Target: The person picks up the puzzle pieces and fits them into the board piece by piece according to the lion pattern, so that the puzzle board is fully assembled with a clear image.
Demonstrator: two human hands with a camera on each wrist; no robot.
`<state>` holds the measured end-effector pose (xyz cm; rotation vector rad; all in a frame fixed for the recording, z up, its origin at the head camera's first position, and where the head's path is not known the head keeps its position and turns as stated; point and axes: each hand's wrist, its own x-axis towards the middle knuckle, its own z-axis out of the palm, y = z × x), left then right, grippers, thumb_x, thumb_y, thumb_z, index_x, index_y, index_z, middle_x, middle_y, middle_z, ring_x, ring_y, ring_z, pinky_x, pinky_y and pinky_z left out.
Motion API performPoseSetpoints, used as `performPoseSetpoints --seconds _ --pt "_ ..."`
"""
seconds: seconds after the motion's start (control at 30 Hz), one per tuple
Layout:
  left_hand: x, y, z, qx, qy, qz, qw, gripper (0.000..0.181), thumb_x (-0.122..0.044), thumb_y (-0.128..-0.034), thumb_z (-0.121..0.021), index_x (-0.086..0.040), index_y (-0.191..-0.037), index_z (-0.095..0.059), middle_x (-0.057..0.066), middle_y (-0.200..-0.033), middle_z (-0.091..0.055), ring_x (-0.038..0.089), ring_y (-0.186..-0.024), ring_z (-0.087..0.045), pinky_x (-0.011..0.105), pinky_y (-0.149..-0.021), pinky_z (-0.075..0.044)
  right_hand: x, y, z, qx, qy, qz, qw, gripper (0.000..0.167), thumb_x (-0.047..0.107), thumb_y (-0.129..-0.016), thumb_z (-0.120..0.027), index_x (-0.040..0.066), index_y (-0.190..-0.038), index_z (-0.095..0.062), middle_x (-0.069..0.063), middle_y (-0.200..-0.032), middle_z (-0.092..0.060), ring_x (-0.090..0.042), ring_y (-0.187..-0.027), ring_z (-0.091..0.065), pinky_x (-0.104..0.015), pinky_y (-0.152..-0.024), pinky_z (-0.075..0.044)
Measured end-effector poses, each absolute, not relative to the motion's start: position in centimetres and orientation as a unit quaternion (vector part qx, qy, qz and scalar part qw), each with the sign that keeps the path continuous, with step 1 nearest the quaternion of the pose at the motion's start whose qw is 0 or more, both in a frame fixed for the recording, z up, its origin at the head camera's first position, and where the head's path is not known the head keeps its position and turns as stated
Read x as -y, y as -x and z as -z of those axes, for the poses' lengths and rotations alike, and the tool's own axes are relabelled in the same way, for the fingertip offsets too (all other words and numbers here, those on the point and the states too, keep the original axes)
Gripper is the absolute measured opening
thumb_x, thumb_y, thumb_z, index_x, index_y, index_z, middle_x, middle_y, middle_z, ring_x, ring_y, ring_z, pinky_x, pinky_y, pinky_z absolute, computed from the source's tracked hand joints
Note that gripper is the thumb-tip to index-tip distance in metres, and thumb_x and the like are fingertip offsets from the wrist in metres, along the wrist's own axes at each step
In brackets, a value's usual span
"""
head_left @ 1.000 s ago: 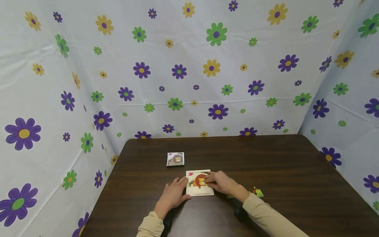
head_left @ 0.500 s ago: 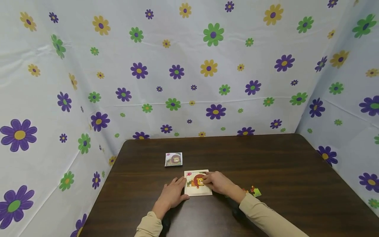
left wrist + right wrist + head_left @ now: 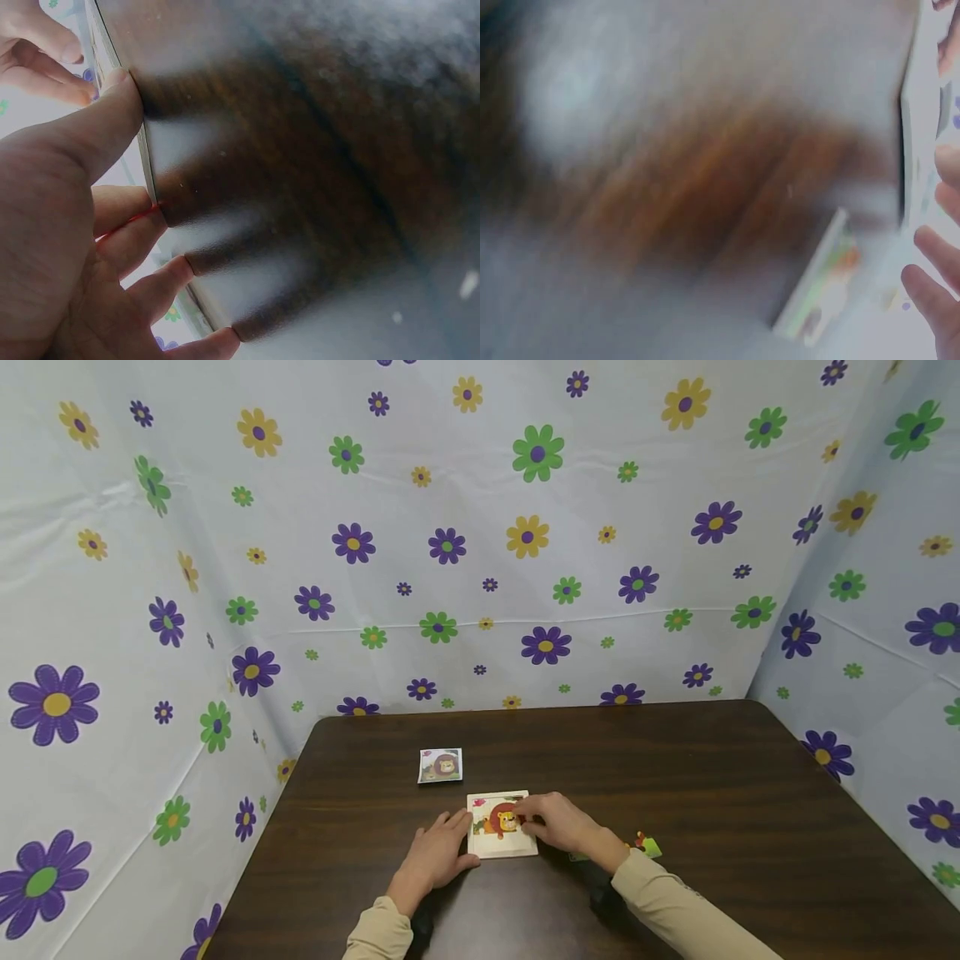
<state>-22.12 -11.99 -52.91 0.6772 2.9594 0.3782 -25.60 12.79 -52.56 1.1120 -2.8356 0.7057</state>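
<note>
A pale square puzzle board [image 3: 495, 847] with a lion picture lies on the table in the head view. My left hand [image 3: 435, 853] rests along its left edge; in the left wrist view the thumb and fingers of my left hand [image 3: 56, 247] touch the board's edge. Over the right side of the board is my right hand [image 3: 561, 823], its fingers loosely bent at the lion's face, thumb apart from them. The right wrist view shows my right hand [image 3: 939, 289] with spread fingertips and nothing visibly held. The board's right edge is partly hidden.
A small lion picture card [image 3: 441, 766] lies behind the board to the left. Colourful loose pieces [image 3: 649, 847] lie beside my right wrist, partly covered by the forearm. One piece [image 3: 817, 289] shows blurred in the right wrist view. Flowered cloth [image 3: 465, 577] surrounds the table [image 3: 675, 768].
The fingers of my right hand have lifted a little and parted from the thumb, showing more of the lion's face. My left hand has stayed at the board's edge.
</note>
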Motion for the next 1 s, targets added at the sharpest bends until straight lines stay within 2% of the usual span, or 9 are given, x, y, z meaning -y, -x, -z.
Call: performPoseSetpoints --seconds 0.13,0.3,0.4,0.47,0.6,0.73,1.0 --pt "12.0 22.1 52.7 -0.966 -0.223 -0.125 0.04 0.068 -0.043 -0.0842 -0.07 -0.004 -0.137 -0.051 0.013 -0.14 -0.05 0.04 -0.127 -0.045 0.065 -0.09 -0.04 -14.3 25.7 52.1 0.908 -0.345 -0.237 0.005 0.03 0.011 -0.088 -0.069 0.002 -0.117 -0.068 -0.012 -0.117 -0.067 -0.027 -0.107 -0.063 -0.043 -0.089 -0.05" --pt "12.0 22.1 52.6 -0.965 -0.223 -0.128 0.043 0.068 -0.041 -0.0843 -0.071 -0.004 -0.137 -0.05 0.014 -0.141 -0.05 0.041 -0.127 -0.045 0.065 -0.09 -0.039 -17.0 25.6 51.9 0.91 -0.338 -0.242 0.0 0.03 0.013 -0.087 -0.07 0.001 -0.115 -0.068 -0.015 -0.117 -0.065 -0.031 -0.108 -0.062 -0.046 -0.089 -0.05" --pt "12.1 22.1 52.7 -0.965 -0.222 -0.129 0.045 0.068 -0.041 -0.0845 -0.071 -0.004 -0.138 -0.05 0.014 -0.141 -0.049 0.041 -0.128 -0.044 0.066 -0.091 -0.039 -18.3 25.5 51.7 0.914 -0.331 -0.236 -0.005 0.026 0.016 -0.085 -0.074 0.003 -0.107 -0.071 -0.009 -0.108 -0.068 -0.025 -0.099 -0.064 -0.042 -0.085 -0.052" --pt "12.1 22.1 52.7 -0.965 -0.222 -0.13 0.047 0.068 -0.041 -0.085 -0.07 -0.004 -0.138 -0.049 0.013 -0.142 -0.049 0.04 -0.128 -0.044 0.066 -0.091 -0.038 -19.0 25.3 51.6 0.916 -0.324 -0.236 -0.021 0.022 0.019 -0.082 -0.077 0.006 -0.099 -0.072 -0.003 -0.096 -0.068 -0.018 -0.087 -0.063 -0.036 -0.077 -0.053" --pt "12.0 22.1 53.0 -0.965 -0.223 -0.133 0.047 0.068 -0.042 -0.0854 -0.069 -0.005 -0.139 -0.049 0.013 -0.143 -0.048 0.04 -0.129 -0.043 0.066 -0.092 -0.037 -19.7 25.1 51.3 0.914 -0.31 -0.248 -0.084 0.024 0.025 -0.074 -0.084 0.012 -0.087 -0.069 0.005 -0.077 -0.058 -0.006 -0.068 -0.049 -0.025 -0.06 -0.046" --pt "12.0 22.1 53.2 -0.965 -0.221 -0.133 0.048 0.068 -0.042 -0.0852 -0.069 -0.005 -0.138 -0.05 0.013 -0.142 -0.048 0.04 -0.129 -0.043 0.066 -0.092 -0.038 -19.7 24.7 51.3 0.912 -0.304 -0.244 -0.129 0.034 0.026 -0.067 -0.088 0.013 -0.086 -0.063 0.005 -0.074 -0.054 -0.005 -0.064 -0.044 -0.023 -0.057 -0.041" --pt "12.1 22.2 53.2 -0.966 -0.221 -0.126 0.044 0.069 -0.043 -0.0849 -0.069 -0.005 -0.138 -0.05 0.012 -0.142 -0.049 0.039 -0.129 -0.044 0.065 -0.092 -0.038 -19.2 24.6 51.2 0.922 -0.28 -0.227 -0.142 0.036 0.021 -0.065 -0.089 0.013 -0.084 -0.059 0.004 -0.076 -0.052 -0.009 -0.066 -0.044 -0.026 -0.058 -0.041"
